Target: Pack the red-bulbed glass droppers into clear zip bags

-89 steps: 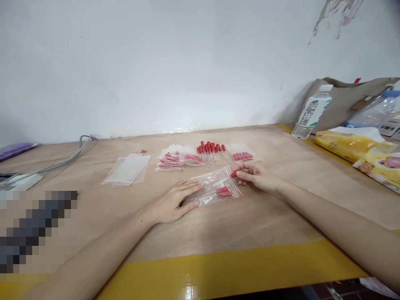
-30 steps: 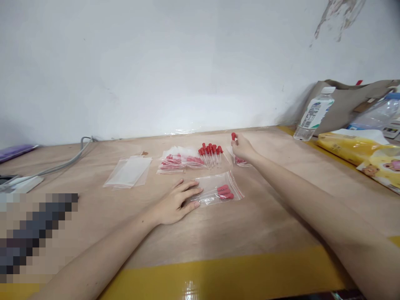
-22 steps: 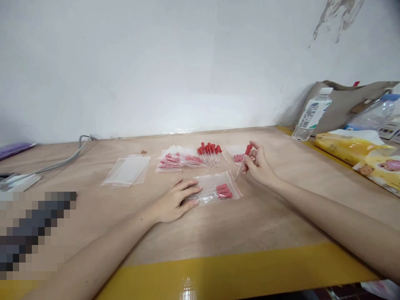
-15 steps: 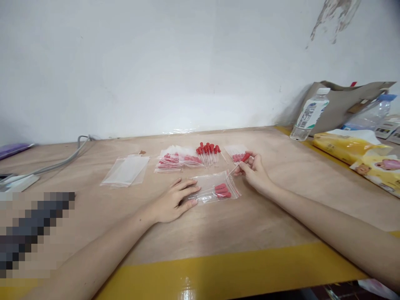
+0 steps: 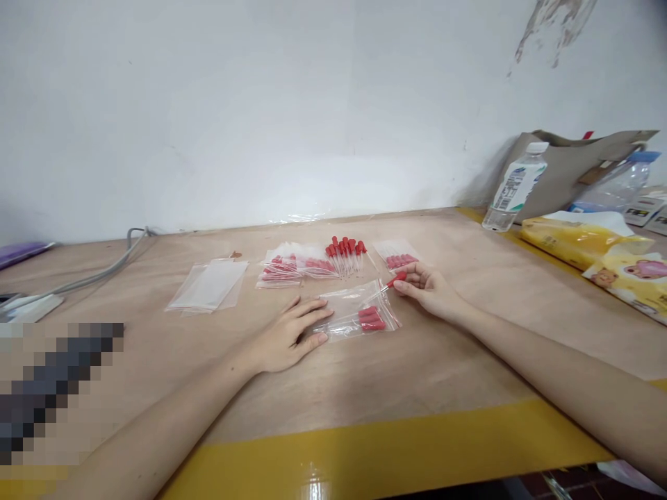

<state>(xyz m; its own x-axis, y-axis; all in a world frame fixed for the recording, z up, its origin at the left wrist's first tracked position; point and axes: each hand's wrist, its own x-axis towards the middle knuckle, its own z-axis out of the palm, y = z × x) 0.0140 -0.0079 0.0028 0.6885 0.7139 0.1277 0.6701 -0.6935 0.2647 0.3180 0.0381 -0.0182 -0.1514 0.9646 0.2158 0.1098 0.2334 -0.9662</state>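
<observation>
Dropper (image 5: 394,280) and bag (image 5: 341,302) are at the middle of the tabletop (image 5: 313,392), the bag flat, the dropper slanting down to the bag's mouth.

From the left, a purple thing (image 5: 23,253) lies at the edge, with a grey cable (image 5: 99,273) near it; below them a patch is pixelated. Next come flat clear bags (image 5: 206,286), overlapping. The left hand (image 5: 292,337) lies palm down, fingers spread apart, its fingertips on the bag's closed end and partly hiding it. Behind are filled bags (image 5: 278,272), bunched together. Three red bulbs (image 5: 372,318) lie inside the bag near its mouth. Beyond it loose droppers (image 5: 344,250) fan out, then one more filled bag (image 5: 399,258), just behind the right hand (image 5: 407,281), whose thumb and fingers are pinched on the dropper's bulb. Whether the stem is in the bag or above it, I cannot tell.

Well to the right stand a bottle (image 5: 513,191), a grey tote (image 5: 563,170) behind it, yellow packaging (image 5: 578,239) and a blue-capped bottle (image 5: 620,184).
</observation>
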